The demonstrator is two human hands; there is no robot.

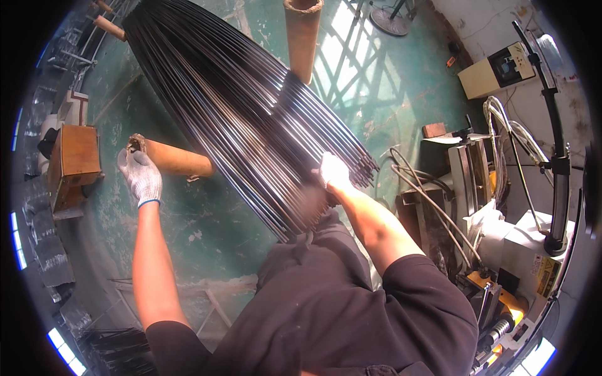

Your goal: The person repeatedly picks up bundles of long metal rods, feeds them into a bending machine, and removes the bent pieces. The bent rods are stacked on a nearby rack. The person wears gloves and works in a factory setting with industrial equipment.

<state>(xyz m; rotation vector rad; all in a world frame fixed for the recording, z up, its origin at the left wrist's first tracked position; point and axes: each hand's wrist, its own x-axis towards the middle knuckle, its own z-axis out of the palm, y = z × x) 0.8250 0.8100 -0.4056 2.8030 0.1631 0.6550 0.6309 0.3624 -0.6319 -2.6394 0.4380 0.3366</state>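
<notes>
Stretched out at the left, my left hand (141, 175) wears a whitish knit glove. Its fingers are closed at the rough open end of a brown cardboard tube (179, 159). The tube's other end meets the side of a long bundle of thin dark metal rods (232, 119). My right hand (332, 170), also gloved, is at the near right ends of these rods, with its fingers curled over some of them. Glare hides part of that glove. The rods fan out toward me, and their nearest ends reach my dark clothing.
Another brown tube (303, 41) stands beyond the rods. A wooden box (76, 160) is at the left. To the right are a beige control box (495, 72), loose cables (433, 207), a black pole (560, 150) and machinery (508, 307). The floor (207, 232) is worn green.
</notes>
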